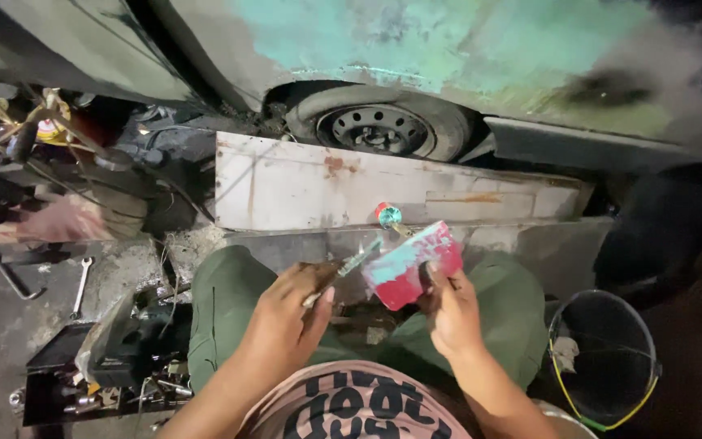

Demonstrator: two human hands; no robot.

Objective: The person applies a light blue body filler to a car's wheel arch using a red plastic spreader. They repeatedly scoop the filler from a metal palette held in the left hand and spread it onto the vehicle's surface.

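Nearest the camera, the person sits with knees apart in green trousers [229,301], a patterned shirt showing at the bottom edge of the view. The left hand [286,321] has its fingers curled tight around the handle of a thin putty knife [349,267], whose blade slants up and to the right until its tip touches the red spreader board [410,264]. The right hand [448,305] grips that board from below, thumb pressed on its face and the other fingers closed behind it; the board is tilted, held above the gap between the knees, and smeared with pale turquoise filler over its upper left part. Just beyond the board's top edge a small round blob of red and turquoise filler [388,215] sits on the end of a stick. To the person's right a black bucket [603,358] with a yellow-green wire handle stands on the ground; to the left lies a dark tool case [107,358], and a wrench [81,284] rests on the concrete past it. Farther off, a rusted white metal panel [383,191] stands on edge before a car wheel [379,126]. Above it the car body [448,45] is patched with turquoise filler. At the far left another person's hand [62,219] rests near some machinery.
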